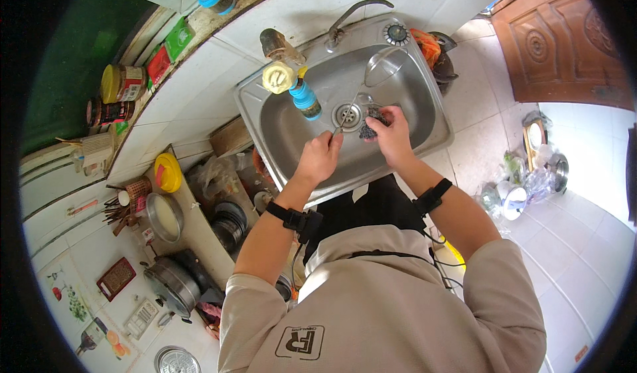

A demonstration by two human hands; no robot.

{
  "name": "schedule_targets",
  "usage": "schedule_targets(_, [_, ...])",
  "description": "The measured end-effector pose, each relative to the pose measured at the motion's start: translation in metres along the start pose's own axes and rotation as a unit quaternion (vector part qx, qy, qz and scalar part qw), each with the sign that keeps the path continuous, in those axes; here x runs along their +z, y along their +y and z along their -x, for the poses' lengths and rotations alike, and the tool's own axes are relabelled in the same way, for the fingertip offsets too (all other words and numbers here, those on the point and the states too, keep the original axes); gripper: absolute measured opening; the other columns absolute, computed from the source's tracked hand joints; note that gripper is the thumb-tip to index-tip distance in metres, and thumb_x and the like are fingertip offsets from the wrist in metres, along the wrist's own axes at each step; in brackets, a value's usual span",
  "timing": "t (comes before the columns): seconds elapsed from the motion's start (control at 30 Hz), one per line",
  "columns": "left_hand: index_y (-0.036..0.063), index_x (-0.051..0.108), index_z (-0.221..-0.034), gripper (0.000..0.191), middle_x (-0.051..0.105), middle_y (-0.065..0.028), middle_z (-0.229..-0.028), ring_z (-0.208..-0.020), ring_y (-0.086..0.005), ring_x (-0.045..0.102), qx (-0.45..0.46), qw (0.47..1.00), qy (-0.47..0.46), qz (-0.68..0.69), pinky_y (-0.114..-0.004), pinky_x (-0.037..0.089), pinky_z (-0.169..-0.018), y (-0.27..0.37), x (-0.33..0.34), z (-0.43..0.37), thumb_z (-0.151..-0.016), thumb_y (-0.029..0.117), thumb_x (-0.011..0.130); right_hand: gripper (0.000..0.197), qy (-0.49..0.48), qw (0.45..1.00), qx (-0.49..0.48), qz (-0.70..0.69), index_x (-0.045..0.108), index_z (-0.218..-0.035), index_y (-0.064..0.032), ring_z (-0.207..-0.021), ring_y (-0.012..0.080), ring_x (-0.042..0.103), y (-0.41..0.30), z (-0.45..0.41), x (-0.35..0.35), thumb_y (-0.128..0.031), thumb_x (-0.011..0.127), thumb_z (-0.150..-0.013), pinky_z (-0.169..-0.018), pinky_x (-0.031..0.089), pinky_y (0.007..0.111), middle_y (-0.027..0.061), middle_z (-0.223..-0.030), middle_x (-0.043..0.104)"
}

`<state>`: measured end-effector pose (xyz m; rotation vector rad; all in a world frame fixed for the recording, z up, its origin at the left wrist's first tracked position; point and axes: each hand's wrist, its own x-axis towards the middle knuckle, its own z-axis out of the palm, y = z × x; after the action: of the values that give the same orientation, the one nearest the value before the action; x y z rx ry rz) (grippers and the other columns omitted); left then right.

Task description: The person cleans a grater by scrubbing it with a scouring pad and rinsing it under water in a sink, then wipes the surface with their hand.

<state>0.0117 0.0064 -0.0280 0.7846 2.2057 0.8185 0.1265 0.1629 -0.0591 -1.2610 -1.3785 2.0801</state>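
Observation:
Over a stainless steel sink [293, 169], my left hand [318, 158] is closed on the handle of a wire-mesh skimmer [385, 67]. The skimmer's thin shaft runs up and to the right across the basin, and its round head lies towards the far right wall. My right hand [393, 136] grips a dark, coarse scouring pad [371, 126], just right of the drain strainer [347, 116]. Fingers and pad partly hide what lies beneath them.
A curved faucet [356, 12] rises behind the basin. A blue-banded bottle [306, 101] and a pale yellow lid [278, 78] stand at the sink's left. Further left are a steel bowl [165, 217] and a lidded pot [174, 286]. A wooden door [562, 44] is at the upper right.

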Motion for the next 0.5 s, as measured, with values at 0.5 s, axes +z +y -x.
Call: schedule_targets(0.5, [-0.0019, 0.057, -0.092, 0.028, 0.063, -0.0268, -0.074, -0.074, -0.0484, 0.063, -0.106, 0.985, -0.056, 0.120, -0.051, 0.050, -0.064, 0.019, -0.004, 0.013, -0.096, 0.025, 0.064, 0.030, -0.020, 0.998, -0.048, -0.046, 0.062, -0.117, -0.0011, -0.093, 0.0138, 0.064, -0.020, -0.017, -0.014, 0.000, 0.069, -0.088, -0.076, 0.050, 0.026, 0.0071, -0.108, 0.067])
